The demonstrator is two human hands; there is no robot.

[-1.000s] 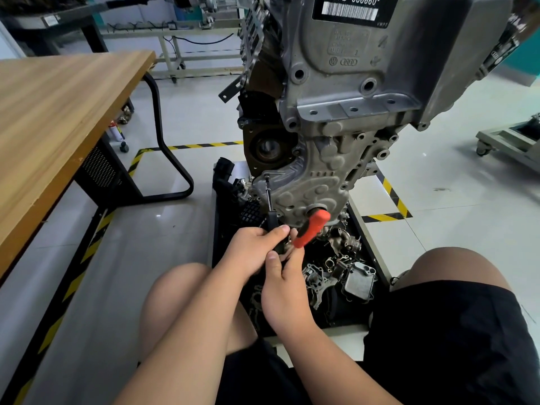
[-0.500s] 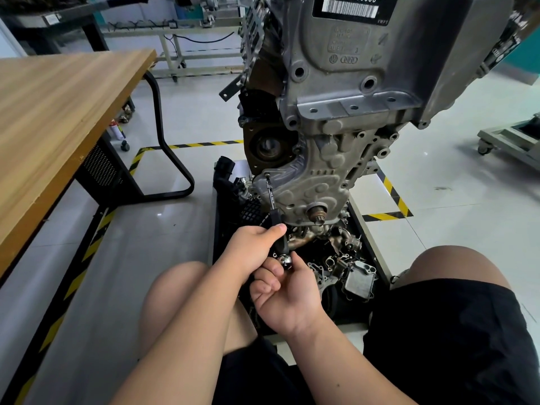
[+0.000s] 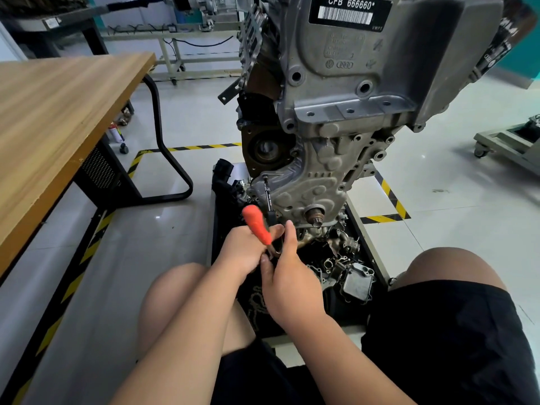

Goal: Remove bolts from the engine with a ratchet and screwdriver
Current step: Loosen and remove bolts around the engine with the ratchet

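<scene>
Nearest us, at lower centre, two bare knees flank a pair of meeting hands. The left hand (image 3: 241, 252) is clenched round the ratchet (image 3: 257, 226), whose orange handle tilts toward the upper left. The right hand (image 3: 289, 276) pinches the ratchet's metal head. A black extension (image 3: 267, 198) rises from there, its tip against the lower cover of the engine (image 3: 336, 118) at centre frame. A tray (image 3: 214, 223) of loose parts sits beneath the engine, and a wooden table (image 3: 58, 112) fills the upper left.

The left forearm (image 3: 187, 323) and right forearm (image 3: 339, 349) reach forward and converge, so the two hands meet and touch. The left hand (image 3: 244, 249) curls its fingers round a slim black tool shaft (image 3: 270, 211). The right hand (image 3: 287, 276) pinches an orange-handled metal ratchet (image 3: 257, 226) near its head, thumb pressed in and index finger raised.
</scene>
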